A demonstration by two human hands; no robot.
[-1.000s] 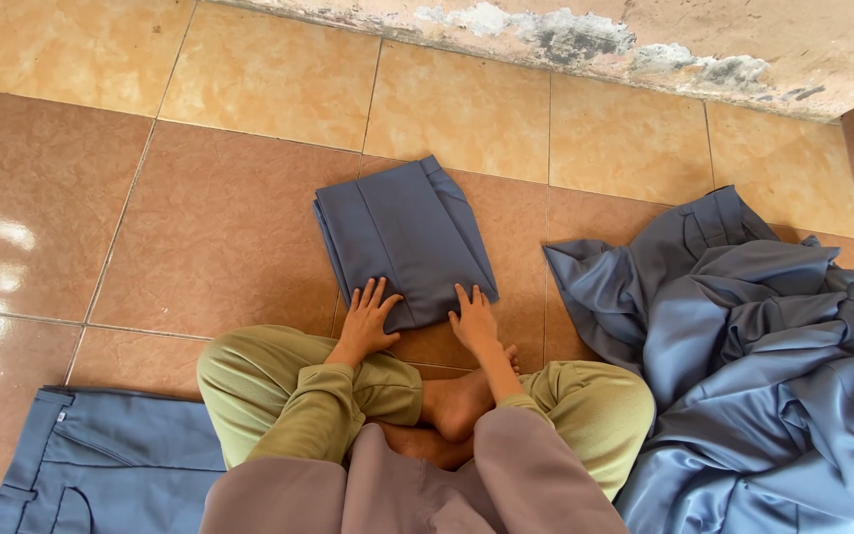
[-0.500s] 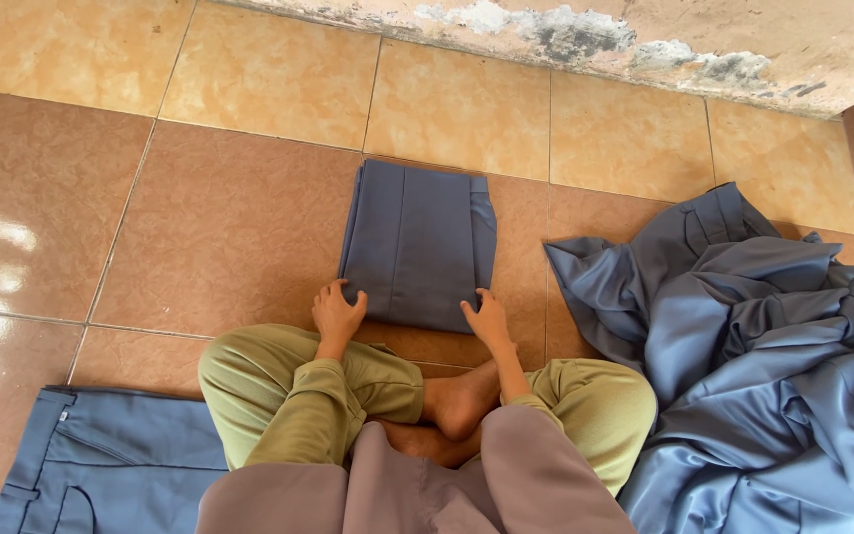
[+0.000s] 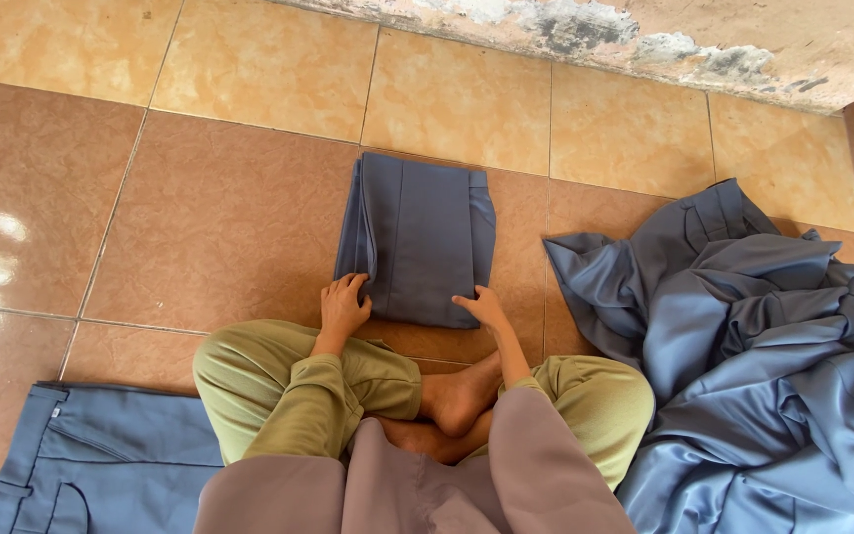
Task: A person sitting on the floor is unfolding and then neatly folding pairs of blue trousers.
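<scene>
Currently I log one folded blue-grey garment, a neat upright rectangle, flat on the tiled floor just above centre of my view, straight ahead of my crossed legs at 12 o'clock.

Item, left hand: at the garment's near left corner, roughly 7 o'clock of the fold. Fingers curl over the stacked edge of the layers. Whether they pinch the cloth or only press on it I cannot tell.

Item, right hand: at the near right corner, 5 o'clock of the fold. Fingers are spread and lie flat on the fabric, gripping nothing; palm rests on the lower edge.

Item, legs: crossed, in olive-green trousers, with a bare foot showing between the knees. Mauve sleeves cover both forearms at the bottom of the view.

Item, heap of blue-grey cloth: loose and crumpled, at 3 to 4 o'clock of the folded piece, just beside my right knee and near the fold's right edge but apart from it.

Item, blue trousers: lying flat at 8 o'clock, bottom left corner of the view, waistband and a pocket visible, just beside my left knee, well apart from the folded garment.

Item, wall base: peeling, stained plaster along the far edge at 12 to 1 o'clock, beyond the tiles.
</scene>
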